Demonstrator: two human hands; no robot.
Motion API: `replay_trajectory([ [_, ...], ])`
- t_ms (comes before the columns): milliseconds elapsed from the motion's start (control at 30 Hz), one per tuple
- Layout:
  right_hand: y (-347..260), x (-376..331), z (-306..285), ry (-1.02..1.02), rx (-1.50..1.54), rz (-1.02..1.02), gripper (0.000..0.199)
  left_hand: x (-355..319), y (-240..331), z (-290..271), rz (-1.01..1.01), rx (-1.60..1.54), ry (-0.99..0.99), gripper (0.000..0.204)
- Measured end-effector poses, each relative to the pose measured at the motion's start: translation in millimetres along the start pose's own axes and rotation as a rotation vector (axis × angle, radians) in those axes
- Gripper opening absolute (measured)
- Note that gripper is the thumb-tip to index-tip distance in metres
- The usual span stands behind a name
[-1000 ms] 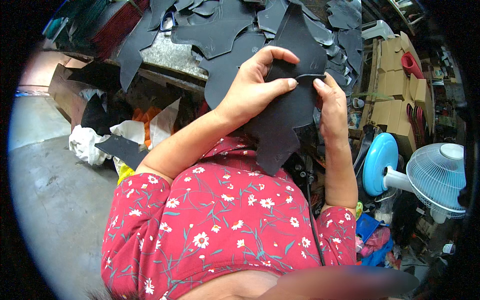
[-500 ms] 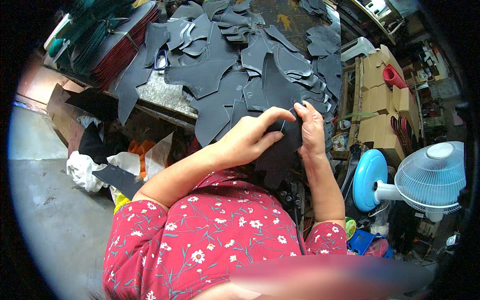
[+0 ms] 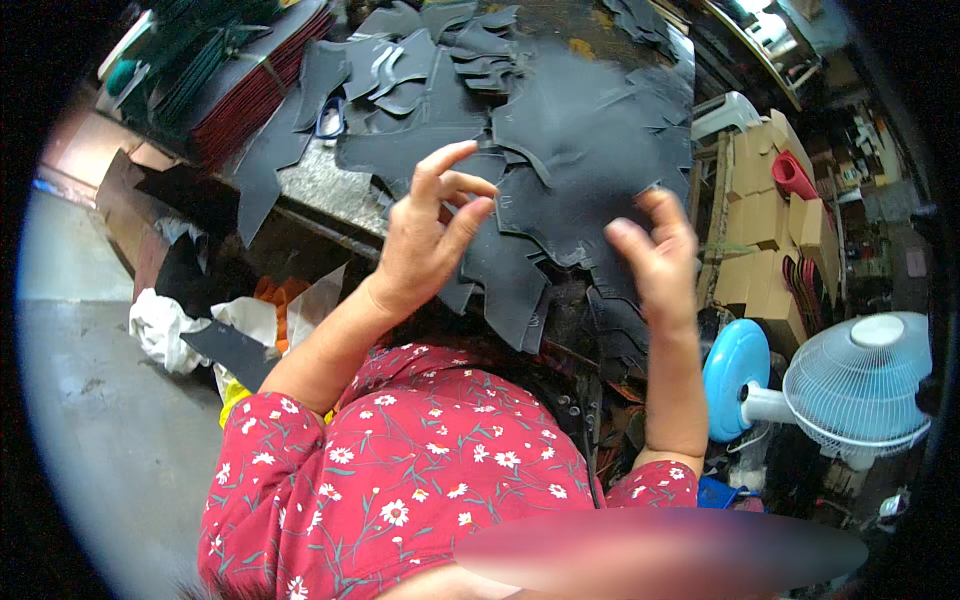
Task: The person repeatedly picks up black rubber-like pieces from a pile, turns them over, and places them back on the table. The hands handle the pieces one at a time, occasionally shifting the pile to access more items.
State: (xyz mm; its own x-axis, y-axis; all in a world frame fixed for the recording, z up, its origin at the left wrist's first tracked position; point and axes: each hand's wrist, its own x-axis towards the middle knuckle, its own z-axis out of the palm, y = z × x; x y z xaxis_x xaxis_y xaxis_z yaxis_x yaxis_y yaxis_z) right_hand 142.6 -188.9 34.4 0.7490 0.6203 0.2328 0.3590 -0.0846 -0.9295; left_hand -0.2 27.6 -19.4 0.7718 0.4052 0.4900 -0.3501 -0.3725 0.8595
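My left hand (image 3: 432, 232) is raised over the near part of the pile, fingers curled loosely with gaps between them and nothing visible in them. To its right my right hand (image 3: 660, 262), smeared by motion, has its thumb and fingers apart. Between and beyond them lies a large smooth black sheet piece (image 3: 590, 115), blurred along its far edge. Under my hands, several flat black cut pieces (image 3: 505, 290) with jagged and curved outlines overlap; some bear pale marks. Whether the right fingertips touch the blurred piece is hard to see.
Bound stacks of dark red-edged sheets (image 3: 262, 105) stand at the far left. A blue-and-white oval object (image 3: 330, 118) lies among the pieces. Cardboard boxes (image 3: 752, 205) and a fan (image 3: 855, 380) are on the right. White cloth (image 3: 160, 328) and scraps hang lower left.
My hands have moved apart, the left one leftward and the right one slightly rightward. The black piece they held together is out of the left hand; a blurred black piece now covers the pile.
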Motion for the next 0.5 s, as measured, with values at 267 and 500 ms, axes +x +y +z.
replay_trajectory([
  [267, 71, 165, -81, 0.285, 0.080, 0.079, 0.045, -15, -49, -29, 0.397, 0.612, 0.237, 0.037],
  [500, 138, 270, -83, 0.297, 0.245, 0.210, 0.057, -23, -56, -37, 0.371, 0.574, 0.269, 0.035],
])
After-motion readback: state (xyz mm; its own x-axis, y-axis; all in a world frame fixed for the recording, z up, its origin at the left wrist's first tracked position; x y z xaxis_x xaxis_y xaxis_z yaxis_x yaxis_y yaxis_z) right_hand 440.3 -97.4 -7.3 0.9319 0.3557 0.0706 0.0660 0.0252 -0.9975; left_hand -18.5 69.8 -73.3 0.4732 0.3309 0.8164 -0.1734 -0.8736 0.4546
